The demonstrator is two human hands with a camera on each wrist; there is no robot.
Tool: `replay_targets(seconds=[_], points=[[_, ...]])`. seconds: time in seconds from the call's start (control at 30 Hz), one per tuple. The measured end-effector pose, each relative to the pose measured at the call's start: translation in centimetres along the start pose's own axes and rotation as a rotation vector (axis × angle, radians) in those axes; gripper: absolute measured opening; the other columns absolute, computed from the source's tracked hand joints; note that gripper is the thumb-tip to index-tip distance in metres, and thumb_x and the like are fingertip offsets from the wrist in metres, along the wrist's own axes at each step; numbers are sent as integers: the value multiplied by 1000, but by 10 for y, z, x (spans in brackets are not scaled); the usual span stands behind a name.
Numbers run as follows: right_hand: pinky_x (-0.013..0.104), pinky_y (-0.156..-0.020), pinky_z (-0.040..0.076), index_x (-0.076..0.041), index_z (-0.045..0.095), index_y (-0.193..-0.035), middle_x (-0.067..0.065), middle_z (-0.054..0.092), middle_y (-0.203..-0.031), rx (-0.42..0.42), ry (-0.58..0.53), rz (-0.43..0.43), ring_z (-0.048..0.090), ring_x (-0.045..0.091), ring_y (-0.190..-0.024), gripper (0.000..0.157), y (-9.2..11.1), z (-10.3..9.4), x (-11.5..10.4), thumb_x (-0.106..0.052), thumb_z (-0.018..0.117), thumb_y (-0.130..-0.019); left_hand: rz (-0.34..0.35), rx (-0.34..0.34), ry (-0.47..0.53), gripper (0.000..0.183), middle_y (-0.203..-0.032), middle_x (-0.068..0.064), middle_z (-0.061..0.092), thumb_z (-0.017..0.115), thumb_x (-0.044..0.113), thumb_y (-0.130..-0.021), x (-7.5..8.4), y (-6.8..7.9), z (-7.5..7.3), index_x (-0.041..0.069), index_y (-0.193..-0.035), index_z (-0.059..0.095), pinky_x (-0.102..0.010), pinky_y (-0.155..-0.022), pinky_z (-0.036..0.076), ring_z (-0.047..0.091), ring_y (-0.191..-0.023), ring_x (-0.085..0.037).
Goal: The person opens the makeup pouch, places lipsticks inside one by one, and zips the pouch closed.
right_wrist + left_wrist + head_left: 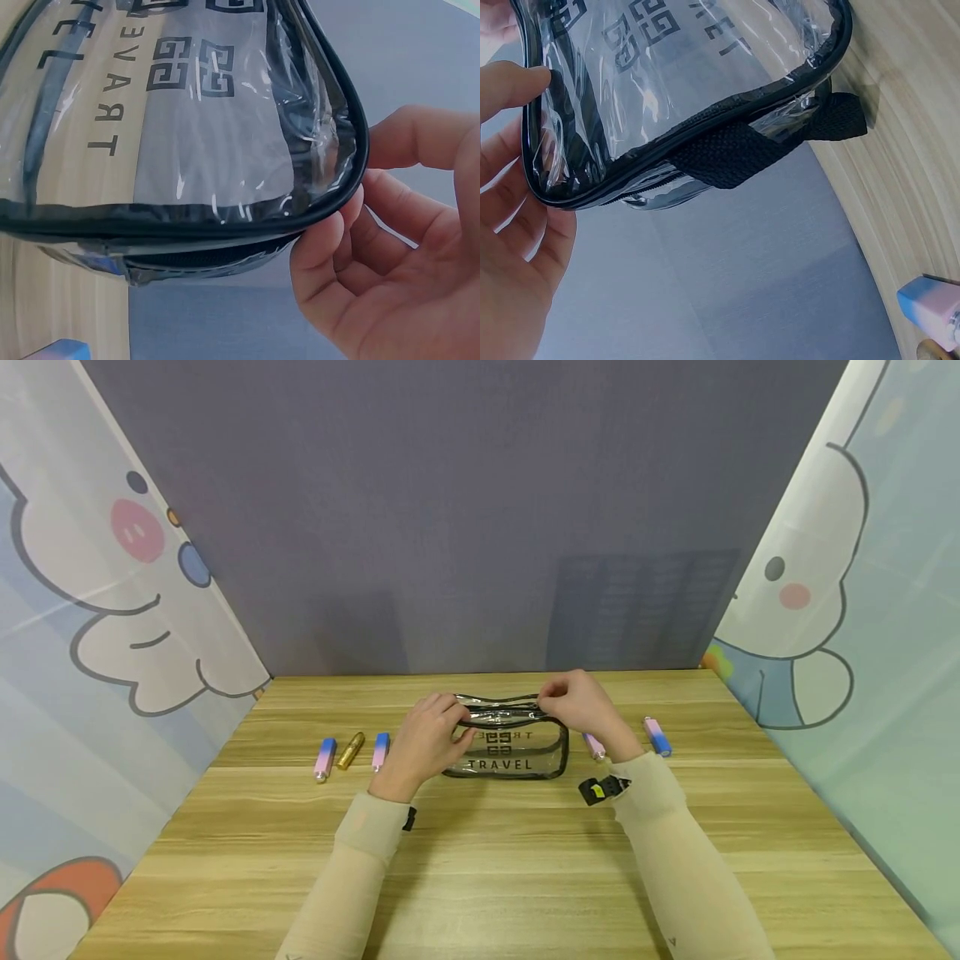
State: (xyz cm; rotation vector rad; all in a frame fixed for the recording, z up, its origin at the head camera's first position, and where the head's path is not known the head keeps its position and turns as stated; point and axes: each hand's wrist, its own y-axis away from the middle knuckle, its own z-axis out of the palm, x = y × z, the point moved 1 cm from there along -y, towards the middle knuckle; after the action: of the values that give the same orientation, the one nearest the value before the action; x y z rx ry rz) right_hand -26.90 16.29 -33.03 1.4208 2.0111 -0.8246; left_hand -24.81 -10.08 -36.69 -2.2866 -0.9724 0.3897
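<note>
A clear travel pouch [517, 764] with black piping and the word TRAVEL on its front stands on the table between both hands. My left hand [431, 735] grips the pouch's upper left edge; in the left wrist view the thumb [525, 82] lies on the clear front with the fingers behind. At the upper right corner my right hand [577, 700] pinches the pouch by its zippered edge, and the right wrist view shows the fingertips [319, 236] right at the black piping. A black woven strap [735, 154] sticks out from the pouch's side.
On the left lie a blue-and-pink tube [325, 759], a gold bullet-shaped tube [350, 750] and another blue-and-pink tube [381, 750]. Two similar tubes, one beside the right wrist [594, 746] and one farther right [657, 737], lie on the wooden table [495, 860]. A grey panel [465, 527] stands behind.
</note>
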Motion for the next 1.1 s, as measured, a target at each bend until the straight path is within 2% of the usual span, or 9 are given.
replay_targets(seconds=[0.73, 1.1], points=[[40, -73, 50, -7, 76, -99, 9, 71, -97, 24, -15, 17, 61, 24, -82, 16, 5, -2, 8, -15, 63, -94, 8, 4, 7, 13, -88, -2, 65, 83, 15, -84, 0, 0, 1, 8, -89, 72, -36, -76, 53, 61, -82, -20], [40, -74, 51, -6, 76, -99, 9, 71, -97, 32, 4, 6, 62, 24, -83, 17, 4, -1, 9, -14, 62, -94, 12, -17, -54, 15, -90, -3, 65, 82, 16, -83, 8, -5, 0, 9, -87, 70, -39, -84, 53, 63, -89, -23]])
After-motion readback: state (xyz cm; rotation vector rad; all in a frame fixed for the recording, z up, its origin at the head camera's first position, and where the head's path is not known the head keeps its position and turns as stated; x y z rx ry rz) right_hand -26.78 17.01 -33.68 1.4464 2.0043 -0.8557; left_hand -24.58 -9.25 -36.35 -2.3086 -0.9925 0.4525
